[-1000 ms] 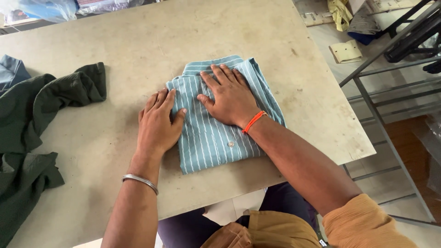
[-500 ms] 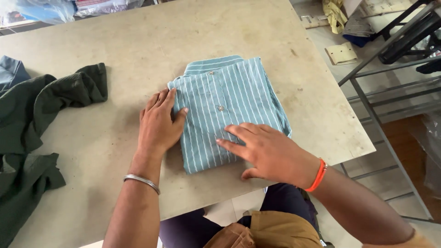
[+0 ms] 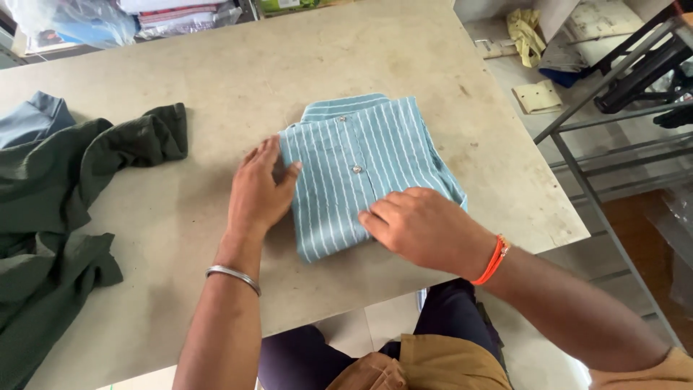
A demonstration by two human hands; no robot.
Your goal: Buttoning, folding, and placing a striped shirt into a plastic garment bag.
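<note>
Lying folded into a neat rectangle near the front edge of the table point(image 3: 216, 65), a light blue shirt with thin white stripes point(image 3: 361, 159) shows its collar band at the far end and two small buttons down its middle. The left hand point(image 3: 258, 189) rests flat at the shirt's left edge, palm down on the tabletop, fingers together and stretched out along the fold, with the thumb reaching over onto the striped cloth; it grips nothing, only presses. A silver bangle point(image 3: 232, 277) circles that wrist. The right hand point(image 3: 422, 225) lies over the shirt's near right corner, palm down, fingers bent slightly and pointing left across the cloth, so the corner beneath it is hidden; whether the fingers pinch any fabric there cannot be told, though the hand looks loosely open and laid on top. An orange thread band point(image 3: 492, 260) sits on that wrist. So the shirt lies between the two hands, touched by both, its far half and collar bare. Well to the left, apart from the shirt, a crumpled dark green garment point(image 3: 65, 195) sprawls over the table's left side, with a bit of blue cloth point(image 3: 32, 119) tucked behind it. Beyond the right edge stands a grey metal frame point(image 3: 592, 188) on the floor.
</note>
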